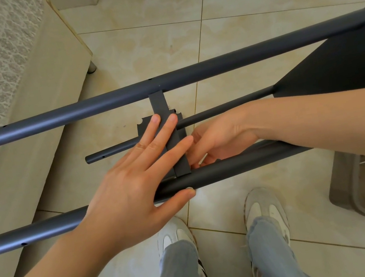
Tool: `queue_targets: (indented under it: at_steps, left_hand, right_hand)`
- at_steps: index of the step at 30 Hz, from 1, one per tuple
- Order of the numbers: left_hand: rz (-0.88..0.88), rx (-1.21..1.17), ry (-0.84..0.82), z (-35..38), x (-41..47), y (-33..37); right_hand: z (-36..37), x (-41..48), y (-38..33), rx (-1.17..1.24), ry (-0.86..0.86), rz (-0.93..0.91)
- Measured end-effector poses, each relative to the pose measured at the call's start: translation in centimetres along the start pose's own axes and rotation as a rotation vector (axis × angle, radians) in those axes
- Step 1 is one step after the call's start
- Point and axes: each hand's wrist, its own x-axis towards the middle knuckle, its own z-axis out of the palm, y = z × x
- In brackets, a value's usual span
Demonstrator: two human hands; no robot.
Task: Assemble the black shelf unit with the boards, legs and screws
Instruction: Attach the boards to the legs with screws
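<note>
The black shelf unit lies on its side over the tiled floor. Its far leg (123, 97) and near leg (217, 173) run left to right, with a thinner lower leg (219, 108) between them. A fixed black board (336, 65) joins them at the right. A second black board (161, 104) stands edge-on between the legs. My left hand (134, 186) presses flat on this board with straight fingers, thumb against the near leg. My right hand (220, 142) reaches in from the right, fingers curled behind the board and pinching something small and pale that I cannot identify.
A beige bed or sofa frame (33, 127) with a metal foot (91, 67) runs along the left. A clear plastic bag with screws (363, 180) lies on the floor at the right. My two feet in white sneakers (263, 211) stand below the near leg.
</note>
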Motion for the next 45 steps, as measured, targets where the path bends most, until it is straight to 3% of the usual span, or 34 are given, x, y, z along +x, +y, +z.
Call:
queue_targets:
  at_steps: [45]
  left_hand:
    - [-0.007,-0.01,-0.01,-0.3,0.6,-0.5]
  right_hand:
    - [-0.8,-0.3,-0.3,-0.046,0.045,-0.028]
